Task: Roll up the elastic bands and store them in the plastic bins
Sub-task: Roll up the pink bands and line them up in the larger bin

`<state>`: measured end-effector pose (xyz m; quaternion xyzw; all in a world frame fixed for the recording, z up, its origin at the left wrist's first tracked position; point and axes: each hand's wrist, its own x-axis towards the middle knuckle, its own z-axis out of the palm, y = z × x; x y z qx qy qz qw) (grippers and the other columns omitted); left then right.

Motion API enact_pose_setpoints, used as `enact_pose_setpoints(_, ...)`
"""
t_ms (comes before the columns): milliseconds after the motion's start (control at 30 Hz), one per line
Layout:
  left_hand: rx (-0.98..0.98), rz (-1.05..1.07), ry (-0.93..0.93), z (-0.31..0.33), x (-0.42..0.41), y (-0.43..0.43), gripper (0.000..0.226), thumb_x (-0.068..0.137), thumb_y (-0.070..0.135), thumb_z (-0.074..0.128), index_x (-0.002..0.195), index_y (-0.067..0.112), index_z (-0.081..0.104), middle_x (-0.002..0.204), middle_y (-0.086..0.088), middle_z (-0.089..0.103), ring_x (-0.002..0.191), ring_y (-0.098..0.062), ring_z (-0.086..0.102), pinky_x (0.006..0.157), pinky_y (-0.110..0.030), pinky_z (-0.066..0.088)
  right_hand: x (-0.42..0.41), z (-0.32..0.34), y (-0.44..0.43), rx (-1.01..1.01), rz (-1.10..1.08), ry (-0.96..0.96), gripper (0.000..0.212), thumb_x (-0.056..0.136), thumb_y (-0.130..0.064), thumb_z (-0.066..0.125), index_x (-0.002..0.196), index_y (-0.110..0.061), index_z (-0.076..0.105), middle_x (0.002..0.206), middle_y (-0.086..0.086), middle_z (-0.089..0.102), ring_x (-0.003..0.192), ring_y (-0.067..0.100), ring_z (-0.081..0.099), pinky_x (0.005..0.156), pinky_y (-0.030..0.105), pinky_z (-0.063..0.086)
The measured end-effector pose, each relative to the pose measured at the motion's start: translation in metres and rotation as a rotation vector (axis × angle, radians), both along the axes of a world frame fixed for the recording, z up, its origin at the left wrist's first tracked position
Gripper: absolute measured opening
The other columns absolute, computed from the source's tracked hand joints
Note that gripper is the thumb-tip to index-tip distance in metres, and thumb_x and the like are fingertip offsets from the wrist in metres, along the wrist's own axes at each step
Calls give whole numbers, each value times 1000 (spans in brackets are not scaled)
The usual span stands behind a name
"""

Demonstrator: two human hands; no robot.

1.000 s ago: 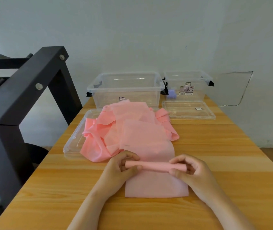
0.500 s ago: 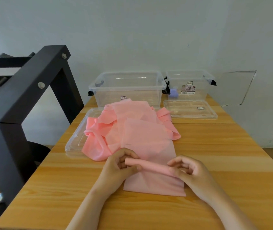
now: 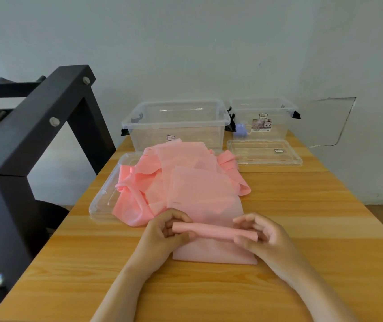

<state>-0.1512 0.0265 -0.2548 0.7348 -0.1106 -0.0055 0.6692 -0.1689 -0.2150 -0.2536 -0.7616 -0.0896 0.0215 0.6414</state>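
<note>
While its flat tail lies on the wooden table (image 3: 302,228) in the lower middle of the frame, the pink elastic band (image 3: 213,231) is rolled into a thin tube. The left hand (image 3: 162,233) curls round the tube's left end, and the right hand (image 3: 264,238) pinches its right end. Just above them sits a heap of pink bands (image 3: 181,180), partly on a clear lid (image 3: 102,201). Two clear plastic bins (image 3: 176,126) stand open at upper centre.

Plain workroom, bare pale wall (image 3: 185,54), long wooden table (image 3: 306,228), clear plastic bins (image 3: 176,133), black bolted metal frame (image 3: 34,140) beside it
</note>
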Motion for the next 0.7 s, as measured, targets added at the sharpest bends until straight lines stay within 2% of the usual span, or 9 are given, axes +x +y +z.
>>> enact_pose_setpoints(33,-1,4,-2,0,0,0,22,76,-4,74,93,5,63,76,9,65,72,-5,58,66,-14,45,0,0,0,-12,-11,4,25,73,-43,80,93,-33,70,98,-9,72,94,7,66,78,13,48)
enact_pose_setpoints(133,11,9,0,-1,-1,0,28,79,0,75,100,8,59,80,6,65,72,-11,53,66,-16,44,1,0,0,-7,-39,8,6,83,-21,74,88,-25,72,91,-7,73,89,11,67,74,11,47)
enact_pose_setpoints(233,31,-4,2,-1,1,1,31,80,12,77,106,14,60,84,12,59,75,-9,48,66,-15,40,0,0,0,24,-35,-2,18,82,-9,74,81,-26,72,89,-6,72,86,7,66,72,12,46)
enact_pose_setpoints(333,81,-44,-6,1,0,0,20,85,12,73,102,14,63,90,8,61,82,-5,54,73,-13,42,-1,0,0,49,-48,-29,28,79,-1,75,81,-28,71,89,-4,71,84,8,65,72,15,48)
enact_pose_setpoints(467,128,-80,5,1,0,0,13,87,15,70,100,14,65,88,7,62,86,-7,56,76,-16,43,0,-2,1,80,-92,-74,25,77,4,75,81,-21,71,89,-3,72,84,9,66,71,15,48)
enact_pose_setpoints(600,90,-120,32,2,1,1,20,84,17,72,102,13,67,88,9,65,86,-11,59,76,-21,45,1,-4,0,72,-136,-121,24,75,9,73,82,-14,70,94,-3,72,94,11,66,80,18,50)
enact_pose_setpoints(700,109,-76,-15,2,1,-2,17,84,21,69,101,15,68,86,9,65,83,-8,58,74,-18,44,2,-5,0,61,-119,-97,31,76,7,74,86,-22,71,94,-5,71,91,10,66,77,18,51)
